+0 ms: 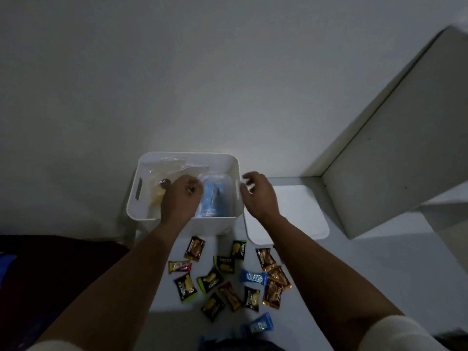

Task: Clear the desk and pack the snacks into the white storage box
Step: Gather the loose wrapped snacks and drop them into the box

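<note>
The white storage box stands at the back of the white desk. Inside it lie a clear plastic bag and a blue packet. My left hand reaches down into the box with its fingers curled; whether it holds anything is hidden. My right hand hovers at the box's right wall, fingers loosely spread and holding nothing. Several small snack packets in black, green, brown and red lie scattered on the desk in front of the box, with a blue one among them.
The box's white lid lies flat to the right of the box. A tall white panel rises at the right. Another blue packet sits near the desk's front edge. Dark fabric lies at the left.
</note>
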Action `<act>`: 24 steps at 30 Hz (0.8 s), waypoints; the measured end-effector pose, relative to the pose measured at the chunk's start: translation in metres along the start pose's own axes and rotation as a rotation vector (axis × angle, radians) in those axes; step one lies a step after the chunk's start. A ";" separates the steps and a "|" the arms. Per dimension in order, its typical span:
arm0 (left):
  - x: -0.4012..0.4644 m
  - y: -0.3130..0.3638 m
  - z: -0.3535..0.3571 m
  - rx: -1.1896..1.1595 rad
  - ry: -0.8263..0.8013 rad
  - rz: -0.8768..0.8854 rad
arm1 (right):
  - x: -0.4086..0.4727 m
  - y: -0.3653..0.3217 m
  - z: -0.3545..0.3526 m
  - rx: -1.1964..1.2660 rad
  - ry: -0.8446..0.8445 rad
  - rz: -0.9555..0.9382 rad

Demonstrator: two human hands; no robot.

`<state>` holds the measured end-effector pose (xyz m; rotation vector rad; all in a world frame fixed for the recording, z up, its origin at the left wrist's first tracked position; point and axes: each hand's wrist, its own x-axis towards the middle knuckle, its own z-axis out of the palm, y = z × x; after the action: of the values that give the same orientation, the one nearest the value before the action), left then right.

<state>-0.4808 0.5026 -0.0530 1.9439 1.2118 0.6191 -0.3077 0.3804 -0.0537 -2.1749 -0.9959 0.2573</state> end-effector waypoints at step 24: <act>-0.287 -0.154 0.141 0.750 -0.363 0.024 | -0.220 0.219 0.016 -0.444 -0.649 -0.153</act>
<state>-0.5860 0.2381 -0.2643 2.5303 1.2833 -0.2321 -0.3379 0.1329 -0.2394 -2.4420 -1.7019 0.7631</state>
